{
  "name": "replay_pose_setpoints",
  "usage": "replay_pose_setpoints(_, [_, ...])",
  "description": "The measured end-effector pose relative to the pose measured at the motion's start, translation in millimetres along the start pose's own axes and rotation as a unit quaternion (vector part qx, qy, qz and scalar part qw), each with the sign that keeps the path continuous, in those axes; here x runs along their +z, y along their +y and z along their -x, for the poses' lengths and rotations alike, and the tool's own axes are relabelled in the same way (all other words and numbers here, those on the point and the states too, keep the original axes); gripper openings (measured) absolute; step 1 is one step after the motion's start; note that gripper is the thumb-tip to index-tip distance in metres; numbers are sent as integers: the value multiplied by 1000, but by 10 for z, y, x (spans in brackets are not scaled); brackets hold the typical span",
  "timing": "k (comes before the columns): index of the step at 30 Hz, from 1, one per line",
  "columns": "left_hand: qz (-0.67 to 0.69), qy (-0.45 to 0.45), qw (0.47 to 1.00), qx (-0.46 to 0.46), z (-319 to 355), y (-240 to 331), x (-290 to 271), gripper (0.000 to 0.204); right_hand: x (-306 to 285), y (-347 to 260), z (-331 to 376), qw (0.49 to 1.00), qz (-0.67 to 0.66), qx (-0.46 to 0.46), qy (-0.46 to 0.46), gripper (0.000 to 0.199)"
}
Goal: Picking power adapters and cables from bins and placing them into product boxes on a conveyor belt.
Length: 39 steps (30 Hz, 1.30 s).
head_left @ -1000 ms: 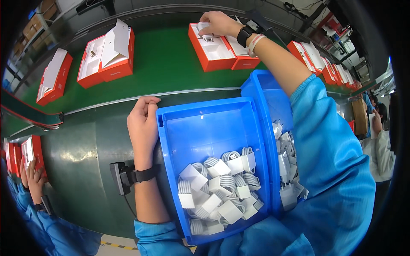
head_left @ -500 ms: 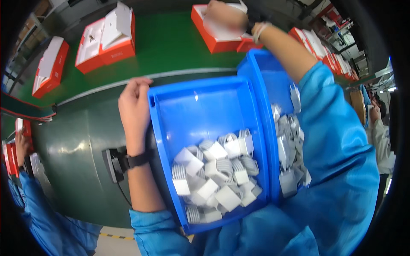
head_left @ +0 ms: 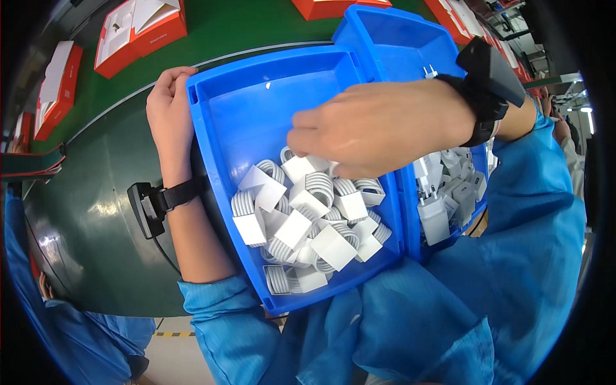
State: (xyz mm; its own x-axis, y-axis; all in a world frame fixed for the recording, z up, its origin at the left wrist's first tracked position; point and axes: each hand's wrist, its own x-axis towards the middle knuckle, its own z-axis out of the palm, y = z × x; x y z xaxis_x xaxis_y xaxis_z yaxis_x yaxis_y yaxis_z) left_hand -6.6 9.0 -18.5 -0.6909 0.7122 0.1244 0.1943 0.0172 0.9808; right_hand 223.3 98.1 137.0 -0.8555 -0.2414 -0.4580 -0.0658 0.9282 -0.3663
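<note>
A blue bin (head_left: pixel 231 115) contains several coiled white charging cables (head_left: pixel 292 228), each wrapped in a white paper band. My left hand (head_left: pixel 170 112) has its fingers curled against the far left corner of this bin. Over the far side of the cable pile is my right hand (head_left: pixel 385 125), its fingers bent down and closed on a banded cable (head_left: pixel 305 167); the fingertips are partly hidden. A second blue bin (head_left: pixel 398 42), partly behind my right wrist, has white plug adapters (head_left: pixel 436 215) in it. Both wrists carry black strapped devices.
Beyond the bins, a green conveyor (head_left: pixel 237 25) carries open red-and-white boxes (head_left: pixel 144 35). More red boxes (head_left: pixel 455 16) stand at the far right. A dark green tabletop (head_left: pixel 96 212) extends leftward, where a co-worker's blue sleeve (head_left: pixel 38 308) shows.
My right hand has come back from a red box on the conveyor to the cable pile. The bins sit higher in view, while my left hand stays at the bin's corner.
</note>
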Motion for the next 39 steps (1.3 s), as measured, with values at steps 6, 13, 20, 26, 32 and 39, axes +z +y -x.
replay_pose_setpoints(6, [10, -30, 996, 88, -16, -64, 36, 21, 440, 38, 169, 994, 35, 31, 96, 31])
replay_pose_setpoints(13, [-12, -39, 999, 36, 5, -62, 0, 21, 589, 175, 121, 967, 88, 29, 238, 22])
replay_pose_setpoints(20, [120, -109, 986, -35, -212, -218, 90, 17, 541, 454, -100, 948, 79, 75, 298, 20])
replay_pose_setpoints(26, [-30, -49, 998, 34, -107, -176, 118, 17, 554, 421, -159, 958, 45, 118, 258, 17])
replay_pose_setpoints(32, [31, -38, 998, 26, 1, 23, 131, 16, 162, 614, 28, 942, -57, -37, 327, 45])
replay_pose_setpoints(39, [41, -30, 999, -17, -24, 13, 83, 16, -651, 2134, 1088, 918, 97, 208, 322, 45])
